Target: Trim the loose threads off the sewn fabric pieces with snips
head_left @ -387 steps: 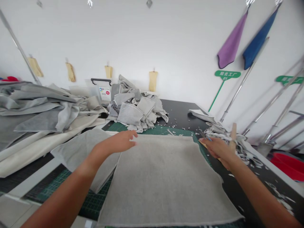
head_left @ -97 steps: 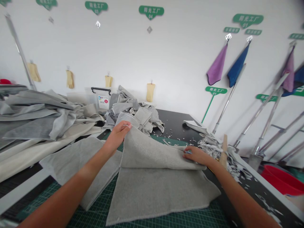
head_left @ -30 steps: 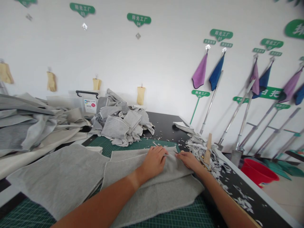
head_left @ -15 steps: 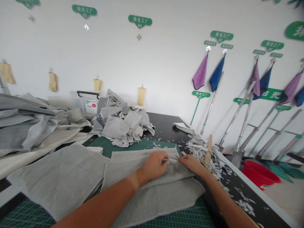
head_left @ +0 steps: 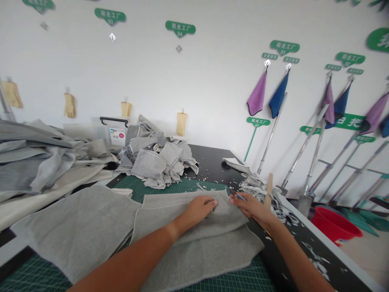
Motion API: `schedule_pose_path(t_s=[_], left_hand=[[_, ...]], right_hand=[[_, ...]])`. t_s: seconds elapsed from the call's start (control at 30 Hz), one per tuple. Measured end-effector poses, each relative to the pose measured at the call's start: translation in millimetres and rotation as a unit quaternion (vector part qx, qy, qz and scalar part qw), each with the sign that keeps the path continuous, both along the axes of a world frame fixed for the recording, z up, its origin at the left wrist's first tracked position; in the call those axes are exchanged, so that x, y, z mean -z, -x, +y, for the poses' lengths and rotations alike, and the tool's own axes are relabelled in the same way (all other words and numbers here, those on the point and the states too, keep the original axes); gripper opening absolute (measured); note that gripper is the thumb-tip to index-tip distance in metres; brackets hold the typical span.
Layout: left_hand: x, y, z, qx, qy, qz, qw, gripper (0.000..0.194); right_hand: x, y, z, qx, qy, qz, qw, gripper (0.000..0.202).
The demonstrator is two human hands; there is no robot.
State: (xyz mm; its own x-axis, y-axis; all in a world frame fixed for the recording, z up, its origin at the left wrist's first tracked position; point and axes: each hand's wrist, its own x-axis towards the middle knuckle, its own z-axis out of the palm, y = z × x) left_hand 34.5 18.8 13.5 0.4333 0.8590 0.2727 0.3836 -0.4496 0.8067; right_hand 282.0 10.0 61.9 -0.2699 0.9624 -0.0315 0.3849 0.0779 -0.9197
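A piece of grey fabric, layered and partly folded, spreads across the green cutting mat in front of me. My left hand is closed on a raised pinch of its upper part, thumb against the fingers. Just right of it, my right hand is closed round a slim pointed tool with a dark tip and a bluish part; its exact kind is unclear. The tool's tip points left, over the fabric's upper right corner. Another flat grey piece lies at the left.
Behind the mat rises a heap of cut grey pieces beside a clear plastic box. More cloth is piled at left. Scraps and a wooden strip lie at right. A red bucket stands beyond the table edge.
My right hand has lifted and turned slightly away from the fabric, bringing the slim tool into sight. The left hand stays on the fabric, its grip slightly shifted.
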Motion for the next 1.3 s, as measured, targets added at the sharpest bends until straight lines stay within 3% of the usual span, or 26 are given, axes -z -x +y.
schedule_pose_path(t_s=[0.13,0.33,0.57,0.83,1.03,1.3], left_hand=[[0.5,0.6,2.5,0.033,-0.001,-0.073,0.997,0.034],[-0.6,-4.2,-0.4,0.018,0.014,-0.153,0.988,0.029],[9.3,-9.6,3.6,0.02,0.026,-0.115,0.993,0.024],[9.8,-9.0,6.4,0.043,0.045,-0.159,0.985,0.017],[11.1,-9.8,7.4,0.038,0.044,-0.179,0.982,0.024],[18.0,-10.7,5.7,0.028,0.039,-0.184,0.982,0.016]], right_hand=[[-5.2,1.7,-5.7,-0.026,0.008,0.015,1.0,0.042],[-10.4,9.9,-9.1,-0.023,-0.001,-0.065,0.998,0.045],[-17.3,18.4,-11.6,-0.048,-0.089,-0.101,0.99,0.038],[-10.0,12.1,-2.1,-0.008,-0.134,-0.117,0.984,0.036],[-16.0,13.0,-3.8,-0.059,-0.176,-0.136,0.973,0.033],[-9.0,15.5,0.5,-0.04,-0.195,-0.142,0.97,0.031]])
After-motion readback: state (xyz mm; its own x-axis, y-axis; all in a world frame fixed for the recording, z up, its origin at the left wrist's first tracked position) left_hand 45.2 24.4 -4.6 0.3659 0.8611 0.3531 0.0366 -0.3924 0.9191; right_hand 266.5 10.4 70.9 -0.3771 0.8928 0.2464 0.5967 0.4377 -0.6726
